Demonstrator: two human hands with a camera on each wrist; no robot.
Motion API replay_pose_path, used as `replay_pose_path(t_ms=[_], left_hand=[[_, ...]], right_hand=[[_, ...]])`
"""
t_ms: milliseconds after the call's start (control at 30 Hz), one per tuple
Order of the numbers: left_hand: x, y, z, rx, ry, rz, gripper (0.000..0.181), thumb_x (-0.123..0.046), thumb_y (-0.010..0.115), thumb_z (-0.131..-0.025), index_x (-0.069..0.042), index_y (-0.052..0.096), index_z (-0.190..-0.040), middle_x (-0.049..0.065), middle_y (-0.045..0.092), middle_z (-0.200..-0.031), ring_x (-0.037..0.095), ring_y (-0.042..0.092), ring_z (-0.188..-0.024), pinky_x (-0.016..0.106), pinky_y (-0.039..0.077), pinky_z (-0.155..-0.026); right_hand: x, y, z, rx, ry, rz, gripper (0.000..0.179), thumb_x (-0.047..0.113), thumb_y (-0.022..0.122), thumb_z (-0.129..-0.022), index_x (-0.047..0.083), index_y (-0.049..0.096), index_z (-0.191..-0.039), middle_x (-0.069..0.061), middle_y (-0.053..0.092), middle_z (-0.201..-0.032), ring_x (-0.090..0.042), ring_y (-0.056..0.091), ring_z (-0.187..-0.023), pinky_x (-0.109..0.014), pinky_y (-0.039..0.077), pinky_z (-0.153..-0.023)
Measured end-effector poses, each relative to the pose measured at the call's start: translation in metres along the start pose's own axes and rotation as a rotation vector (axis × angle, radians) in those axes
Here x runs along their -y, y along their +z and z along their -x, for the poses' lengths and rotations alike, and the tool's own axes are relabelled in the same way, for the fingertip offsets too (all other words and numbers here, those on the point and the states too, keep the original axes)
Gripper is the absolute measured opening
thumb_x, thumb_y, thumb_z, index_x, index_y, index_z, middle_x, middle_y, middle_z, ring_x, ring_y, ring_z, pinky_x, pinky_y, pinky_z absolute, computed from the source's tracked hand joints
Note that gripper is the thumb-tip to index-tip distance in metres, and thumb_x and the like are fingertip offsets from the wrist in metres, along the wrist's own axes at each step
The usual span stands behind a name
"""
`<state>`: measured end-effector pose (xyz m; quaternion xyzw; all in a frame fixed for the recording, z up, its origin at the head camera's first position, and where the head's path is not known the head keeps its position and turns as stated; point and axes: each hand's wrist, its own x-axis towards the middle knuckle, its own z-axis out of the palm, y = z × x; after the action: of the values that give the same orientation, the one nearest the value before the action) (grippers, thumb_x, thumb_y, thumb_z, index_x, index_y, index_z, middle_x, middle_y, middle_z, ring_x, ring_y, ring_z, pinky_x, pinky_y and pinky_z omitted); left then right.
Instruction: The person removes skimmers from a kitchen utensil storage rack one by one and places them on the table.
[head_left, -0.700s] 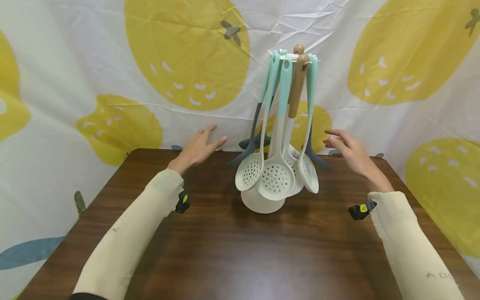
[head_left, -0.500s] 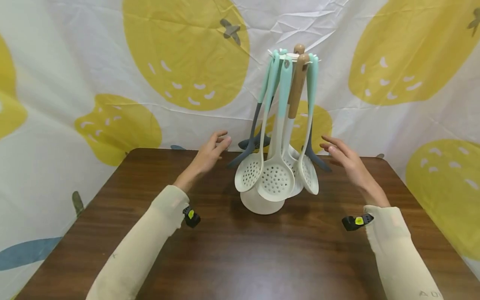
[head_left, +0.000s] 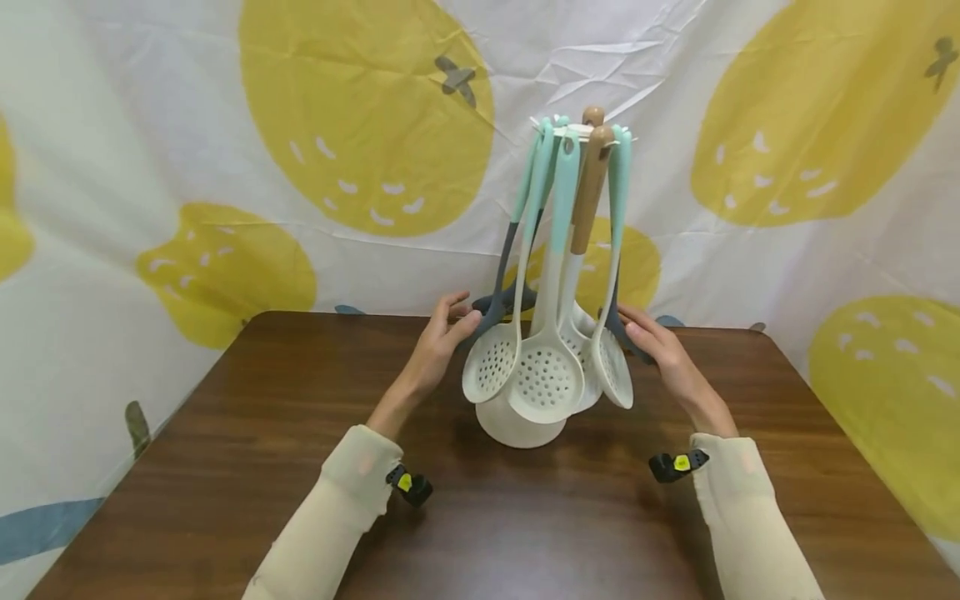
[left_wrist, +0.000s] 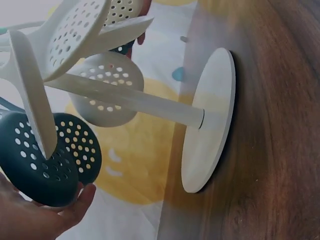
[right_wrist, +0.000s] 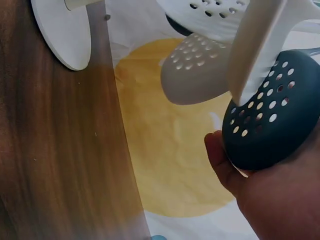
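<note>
A white utensil rack (head_left: pixel 521 432) stands upright on the wooden table, hung all round with kitchen tools. Toward me hangs a white skimmer (head_left: pixel 546 383) with a mint handle, flanked by other white perforated tools. My left hand (head_left: pixel 431 350) is at the rack's left side, its fingers by a dark skimmer (left_wrist: pixel 37 180) and seemingly touching its edge. On the opposite side, my right hand (head_left: pixel 671 358) lies against another dark skimmer (right_wrist: pixel 270 150), which partly hides the fingers. Neither hand visibly curls round a tool.
The dark brown table (head_left: pixel 517 533) spreads in front of the rack. Behind it hangs a white cloth (head_left: pixel 390 275) with large yellow fruit prints. Wooden handles (head_left: pixel 591 200) rise among the mint ones. Each wrist carries a small black camera.
Both hands have moved inward, from apart on either side of the rack to its dark skimmers. The rack still stands in the same place on the table.
</note>
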<state>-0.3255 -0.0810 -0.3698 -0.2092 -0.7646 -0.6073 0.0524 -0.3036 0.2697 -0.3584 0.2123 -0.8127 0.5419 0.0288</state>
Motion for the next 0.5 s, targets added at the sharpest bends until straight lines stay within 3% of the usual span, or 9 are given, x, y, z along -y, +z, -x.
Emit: replay_pose_path(t_ms=[133,267,500], left_hand=[[0.0027,0.0013,-0.0021,-0.001,0.016,-0.015,0.064,-0.045,0.053,-0.102,-0.020,0.037,-0.158,0.019,0.039,-0.156,0.042,0.052,-0.136,0.059,0.041,-0.113],[0.0036,-0.0009,-0.0038,-0.002,0.013,-0.054,0.063,-0.044,0.058,-0.101,-0.023,0.039,-0.157,0.018,0.037,-0.159,0.044,0.055,-0.132,0.060,0.046,-0.108],[0.0032,-0.0029,-0.0041,-0.003,0.044,-0.096,0.063,-0.039,0.061,-0.099,-0.016,0.045,-0.155,0.022,0.039,-0.152,0.043,0.062,-0.124,0.056,0.052,-0.102]], right_hand=[[-0.0039,0.0011,0.0021,-0.052,-0.004,0.033,0.053,0.035,0.039,-0.111,0.014,0.039,-0.160,-0.018,0.047,-0.157,-0.013,0.053,-0.132,-0.022,0.044,-0.100],[-0.0057,-0.0006,0.0031,-0.062,-0.016,0.066,0.052,0.032,0.041,-0.111,0.017,0.038,-0.161,-0.018,0.049,-0.156,0.001,0.053,-0.124,-0.022,0.046,-0.099],[-0.0046,-0.0048,0.0066,-0.059,-0.029,0.138,0.054,0.029,0.047,-0.108,0.021,0.039,-0.160,-0.019,0.057,-0.146,-0.006,0.059,-0.117,-0.022,0.048,-0.094]])
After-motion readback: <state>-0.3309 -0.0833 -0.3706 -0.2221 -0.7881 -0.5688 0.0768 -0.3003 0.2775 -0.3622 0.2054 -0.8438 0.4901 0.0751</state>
